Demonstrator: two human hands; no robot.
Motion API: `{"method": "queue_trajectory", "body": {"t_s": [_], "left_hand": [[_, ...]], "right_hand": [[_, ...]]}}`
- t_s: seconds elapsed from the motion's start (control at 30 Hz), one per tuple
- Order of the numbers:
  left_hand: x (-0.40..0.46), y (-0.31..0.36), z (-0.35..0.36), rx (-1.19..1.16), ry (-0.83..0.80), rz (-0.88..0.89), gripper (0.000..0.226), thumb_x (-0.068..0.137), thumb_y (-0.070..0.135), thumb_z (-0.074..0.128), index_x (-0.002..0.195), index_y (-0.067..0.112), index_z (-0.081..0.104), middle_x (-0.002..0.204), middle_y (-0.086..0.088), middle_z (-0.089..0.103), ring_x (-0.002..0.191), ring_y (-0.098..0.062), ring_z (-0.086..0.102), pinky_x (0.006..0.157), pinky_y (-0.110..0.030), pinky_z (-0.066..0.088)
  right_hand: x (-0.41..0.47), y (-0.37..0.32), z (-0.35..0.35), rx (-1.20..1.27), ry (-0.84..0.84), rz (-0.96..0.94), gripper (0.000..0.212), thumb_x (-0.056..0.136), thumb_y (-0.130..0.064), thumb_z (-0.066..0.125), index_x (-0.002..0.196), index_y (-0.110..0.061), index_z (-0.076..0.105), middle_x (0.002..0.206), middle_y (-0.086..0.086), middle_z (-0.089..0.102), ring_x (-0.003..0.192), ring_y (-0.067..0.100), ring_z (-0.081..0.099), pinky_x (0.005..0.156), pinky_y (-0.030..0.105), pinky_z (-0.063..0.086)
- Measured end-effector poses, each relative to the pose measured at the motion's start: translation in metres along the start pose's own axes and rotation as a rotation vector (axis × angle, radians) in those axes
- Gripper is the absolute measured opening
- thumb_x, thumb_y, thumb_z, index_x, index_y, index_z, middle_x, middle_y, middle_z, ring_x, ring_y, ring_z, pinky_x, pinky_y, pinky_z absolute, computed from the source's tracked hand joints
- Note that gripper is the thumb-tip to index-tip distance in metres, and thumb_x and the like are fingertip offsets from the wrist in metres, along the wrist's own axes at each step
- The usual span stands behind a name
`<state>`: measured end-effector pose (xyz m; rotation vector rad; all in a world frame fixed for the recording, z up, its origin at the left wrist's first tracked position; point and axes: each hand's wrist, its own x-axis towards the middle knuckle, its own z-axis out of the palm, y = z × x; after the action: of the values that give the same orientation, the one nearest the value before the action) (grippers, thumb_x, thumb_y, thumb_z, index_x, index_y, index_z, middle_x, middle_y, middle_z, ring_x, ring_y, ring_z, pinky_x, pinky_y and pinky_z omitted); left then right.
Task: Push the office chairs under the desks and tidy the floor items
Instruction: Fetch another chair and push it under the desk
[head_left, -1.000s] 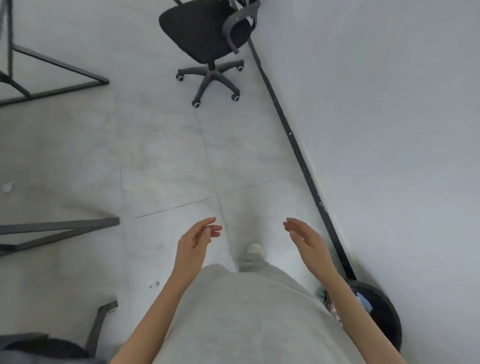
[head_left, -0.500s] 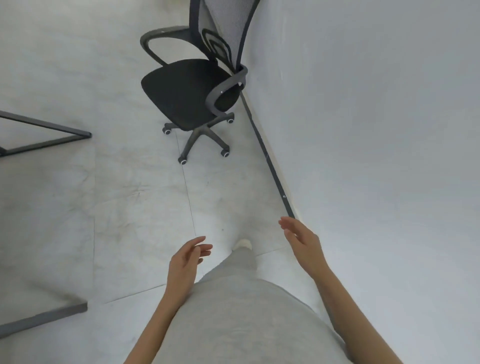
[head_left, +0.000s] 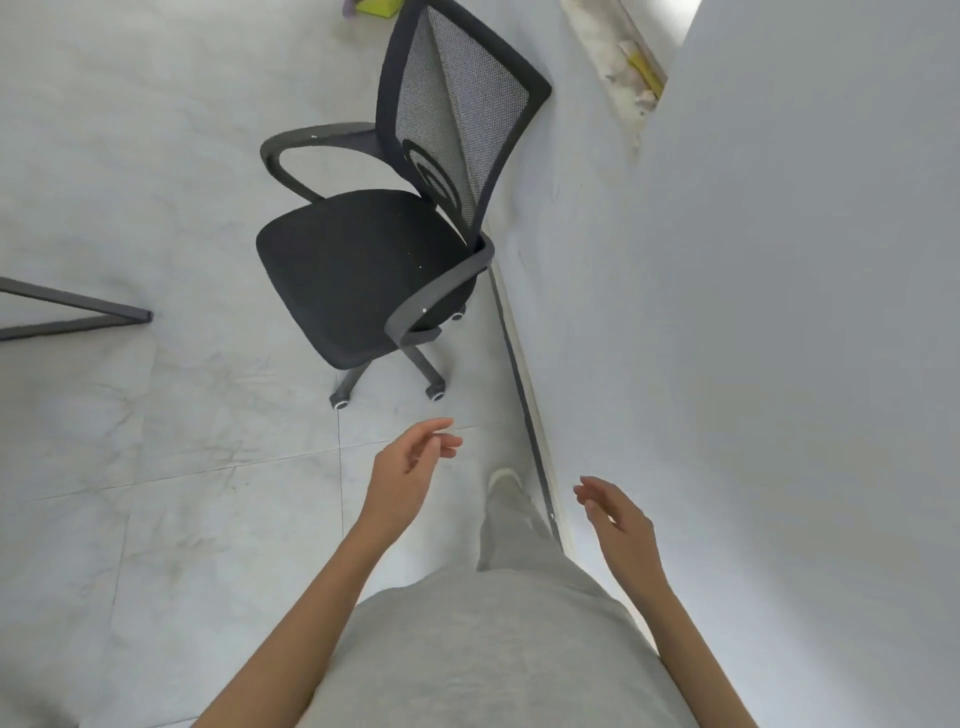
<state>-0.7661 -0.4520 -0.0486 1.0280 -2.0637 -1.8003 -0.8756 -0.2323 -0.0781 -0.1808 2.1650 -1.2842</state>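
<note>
A black office chair (head_left: 363, 270) with a mesh back and grey armrests stands on the tiled floor, its back close to the white wall on the right. My left hand (head_left: 410, 467) is raised just below the chair's wheeled base, fingers loosely apart and holding nothing. My right hand (head_left: 618, 514) hangs further right, in front of the wall, also empty with fingers apart. Neither hand touches the chair.
A black metal desk leg frame (head_left: 78, 317) reaches in from the left edge. A dark baseboard (head_left: 519, 364) runs along the foot of the white wall (head_left: 753, 312). A yellow-green item (head_left: 382, 6) lies on the floor at the top edge, behind the chair.
I have walked toward the chair, which now looms much larger and nearer. The bin at lower right and the nearer desk legs have dropped out of view. Both hands stay empty.
</note>
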Motion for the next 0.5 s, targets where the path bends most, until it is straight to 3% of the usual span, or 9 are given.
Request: {"method": "queue_trajectory", "body": {"t_s": [0.1, 0.27, 0.33, 0.43, 0.5], "left_hand": [[0.028, -0.005, 0.006, -0.056, 0.105, -0.11, 0.032, 0.095, 0.005, 0.042, 0.099, 0.031, 0.061, 0.088, 0.008, 0.072, 0.081, -0.005, 0.066, 0.077, -0.024, 0.048], [0.068, 0.005, 0.002, -0.115, 0.283, -0.232, 0.03, 0.095, 0.005, 0.041, 0.1, 0.026, 0.062, 0.092, 0.003, 0.072, 0.08, -0.008, 0.067, 0.081, -0.031, 0.05], [0.089, 0.014, -0.004, -0.111, 0.313, -0.25, 0.03, 0.096, 0.005, 0.04, 0.102, 0.025, 0.061, 0.095, 0.0, 0.071, 0.08, -0.007, 0.067, 0.08, -0.03, 0.049], [0.137, 0.029, -0.018, -0.071, 0.312, -0.22, 0.029, 0.096, 0.007, 0.041, 0.101, 0.027, 0.061, 0.095, 0.003, 0.071, 0.08, -0.004, 0.066, 0.078, -0.027, 0.049], [0.179, 0.041, -0.029, -0.029, 0.291, -0.192, 0.027, 0.096, 0.008, 0.042, 0.1, 0.027, 0.06, 0.094, 0.005, 0.07, 0.079, -0.002, 0.066, 0.079, -0.026, 0.05]], "right_hand": [[0.081, -0.046, 0.0, -0.052, -0.11, -0.06, 0.028, 0.092, -0.006, 0.047, 0.112, -0.023, 0.059, 0.113, -0.001, 0.066, 0.107, 0.01, 0.059, 0.082, 0.009, 0.043], [0.198, -0.148, 0.019, -0.1, -0.228, -0.207, 0.03, 0.093, -0.007, 0.046, 0.121, -0.011, 0.057, 0.117, 0.0, 0.064, 0.108, 0.01, 0.058, 0.083, 0.002, 0.04], [0.232, -0.181, 0.03, -0.079, -0.243, -0.224, 0.03, 0.093, -0.009, 0.045, 0.12, -0.013, 0.057, 0.117, -0.002, 0.063, 0.108, 0.009, 0.057, 0.085, 0.006, 0.04], [0.278, -0.218, 0.048, -0.104, -0.223, -0.258, 0.029, 0.093, -0.011, 0.044, 0.118, -0.016, 0.058, 0.116, -0.003, 0.062, 0.106, 0.008, 0.055, 0.076, -0.003, 0.037], [0.307, -0.238, 0.058, -0.119, -0.191, -0.272, 0.029, 0.094, -0.01, 0.044, 0.119, -0.014, 0.057, 0.117, -0.002, 0.061, 0.107, 0.008, 0.054, 0.076, -0.001, 0.037]]}}
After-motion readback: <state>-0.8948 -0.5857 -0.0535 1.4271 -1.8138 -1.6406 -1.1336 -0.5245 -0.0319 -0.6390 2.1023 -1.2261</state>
